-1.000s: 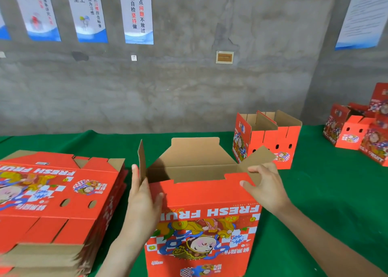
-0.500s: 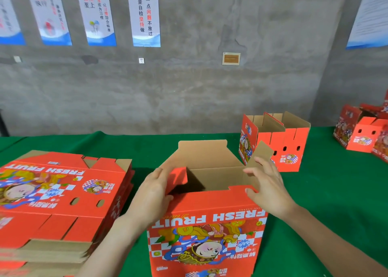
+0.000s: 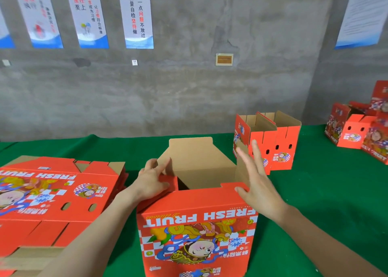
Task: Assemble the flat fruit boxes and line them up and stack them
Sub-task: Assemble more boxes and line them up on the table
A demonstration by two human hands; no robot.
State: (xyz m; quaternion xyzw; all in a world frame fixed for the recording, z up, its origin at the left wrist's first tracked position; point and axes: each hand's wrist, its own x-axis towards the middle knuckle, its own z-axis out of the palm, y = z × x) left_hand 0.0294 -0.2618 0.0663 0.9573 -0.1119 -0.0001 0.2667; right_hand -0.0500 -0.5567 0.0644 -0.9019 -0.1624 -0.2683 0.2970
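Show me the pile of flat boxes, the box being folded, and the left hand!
pile of flat boxes [image 3: 52, 192]: head view, on its printed top sheet.
box being folded [image 3: 197, 234]: head view, on its printed front wall.
left hand [image 3: 151, 181]: head view, on the hand's back.

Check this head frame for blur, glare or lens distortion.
Head view: the open red printed cardboard box in the middle is sharp; the stack of flat red cardboard boxes smears toward the lower-left corner; the blue-and-white wall posters lean outward, wide-angle bending; light is even, with no glare.
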